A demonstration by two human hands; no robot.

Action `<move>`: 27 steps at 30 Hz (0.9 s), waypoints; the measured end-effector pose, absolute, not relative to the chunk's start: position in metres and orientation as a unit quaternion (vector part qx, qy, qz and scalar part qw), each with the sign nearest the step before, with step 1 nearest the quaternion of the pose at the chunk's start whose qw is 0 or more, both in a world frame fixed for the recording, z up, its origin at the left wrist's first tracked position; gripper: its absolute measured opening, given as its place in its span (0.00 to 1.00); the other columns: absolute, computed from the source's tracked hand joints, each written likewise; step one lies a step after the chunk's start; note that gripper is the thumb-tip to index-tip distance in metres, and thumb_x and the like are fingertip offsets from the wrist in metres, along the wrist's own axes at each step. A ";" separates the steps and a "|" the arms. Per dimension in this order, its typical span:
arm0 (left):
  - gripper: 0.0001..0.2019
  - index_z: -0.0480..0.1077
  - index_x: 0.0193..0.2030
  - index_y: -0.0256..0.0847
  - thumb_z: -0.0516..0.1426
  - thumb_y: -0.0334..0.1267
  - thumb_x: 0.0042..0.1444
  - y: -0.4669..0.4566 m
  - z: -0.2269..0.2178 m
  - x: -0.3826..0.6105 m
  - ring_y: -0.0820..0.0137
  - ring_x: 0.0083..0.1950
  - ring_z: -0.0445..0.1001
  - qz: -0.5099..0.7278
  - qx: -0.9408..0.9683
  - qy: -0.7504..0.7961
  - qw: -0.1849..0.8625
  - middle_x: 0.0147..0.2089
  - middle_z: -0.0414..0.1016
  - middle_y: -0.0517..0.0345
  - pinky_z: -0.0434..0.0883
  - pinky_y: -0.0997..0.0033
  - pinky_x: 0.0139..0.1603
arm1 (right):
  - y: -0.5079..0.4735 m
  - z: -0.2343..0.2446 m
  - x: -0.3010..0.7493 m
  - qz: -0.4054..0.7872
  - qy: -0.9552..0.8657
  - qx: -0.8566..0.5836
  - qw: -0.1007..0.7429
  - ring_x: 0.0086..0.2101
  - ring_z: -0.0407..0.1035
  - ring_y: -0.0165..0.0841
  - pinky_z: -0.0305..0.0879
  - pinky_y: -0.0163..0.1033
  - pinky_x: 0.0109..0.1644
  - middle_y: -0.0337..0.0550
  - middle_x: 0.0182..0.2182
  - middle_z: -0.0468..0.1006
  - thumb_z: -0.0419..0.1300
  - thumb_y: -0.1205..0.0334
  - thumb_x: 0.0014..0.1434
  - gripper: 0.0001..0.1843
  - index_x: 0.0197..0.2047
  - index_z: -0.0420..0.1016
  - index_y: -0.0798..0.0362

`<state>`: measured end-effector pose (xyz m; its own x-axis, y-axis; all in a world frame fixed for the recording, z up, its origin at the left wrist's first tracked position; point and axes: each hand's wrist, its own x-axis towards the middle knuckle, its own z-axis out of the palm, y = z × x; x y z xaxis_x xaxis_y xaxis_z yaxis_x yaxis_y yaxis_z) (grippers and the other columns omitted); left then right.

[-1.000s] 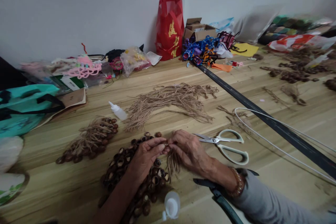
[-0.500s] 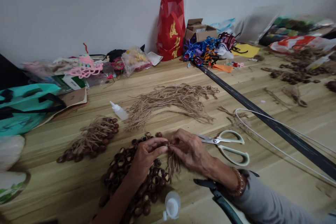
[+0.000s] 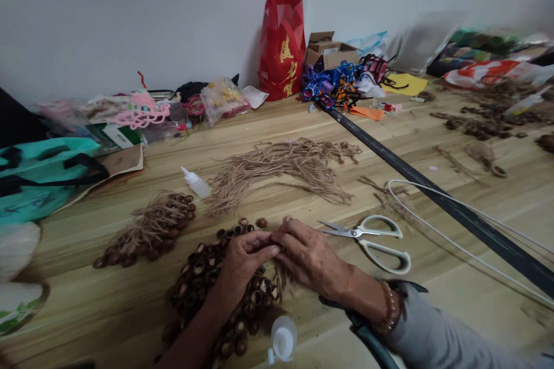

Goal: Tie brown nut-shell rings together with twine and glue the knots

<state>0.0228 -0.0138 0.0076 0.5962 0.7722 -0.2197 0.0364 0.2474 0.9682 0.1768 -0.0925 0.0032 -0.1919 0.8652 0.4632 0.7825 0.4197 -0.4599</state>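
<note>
My left hand (image 3: 246, 259) and my right hand (image 3: 307, 256) meet above the wooden table (image 3: 130, 305), their fingers closed around a thin jute twine (image 3: 283, 277). The fingers hide the exact grip. Loose ends of the twine hang below my right hand. Under my left hand and wrist lies a heap of brown nut shells strung on cord (image 3: 255, 298). Beyond it is a smaller bundle of nuts and twine (image 3: 149, 230). A long hank of jute strands (image 3: 277, 173) lies further up the table. To the right of my right hand rest white-handled scissors (image 3: 372, 242).
A small white glue bottle (image 3: 195, 183) stands left of the hank, and a white bottle cap (image 3: 283, 340) sits near me. A black strip (image 3: 454, 207) and white cord (image 3: 433, 207) cross the table's right side. A teal bag (image 3: 43, 179) lies left.
My hands have closed together, with my right hand moving slightly left and down. Its fingers now cover the spot where the twine showed between my fingertips.
</note>
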 end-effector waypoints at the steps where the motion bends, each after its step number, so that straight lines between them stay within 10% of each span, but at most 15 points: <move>1: 0.09 0.78 0.34 0.35 0.66 0.31 0.42 -0.014 0.008 0.023 0.68 0.34 0.76 0.263 0.554 0.369 0.698 0.34 0.81 0.54 0.70 0.73 0.38 | -0.093 0.004 0.177 0.054 -0.771 -0.537 0.337 0.37 0.67 0.37 0.67 0.40 0.38 0.49 0.37 0.71 0.52 0.65 0.65 0.10 0.49 0.68 0.55; 27: 0.08 0.79 0.34 0.36 0.60 0.36 0.51 -0.026 0.010 0.026 0.63 0.36 0.75 0.261 0.679 0.395 0.561 0.33 0.80 0.56 0.69 0.72 0.38 | -0.090 0.002 0.180 0.016 -0.776 -0.534 0.336 0.37 0.67 0.37 0.67 0.40 0.39 0.51 0.37 0.71 0.50 0.67 0.66 0.11 0.50 0.68 0.57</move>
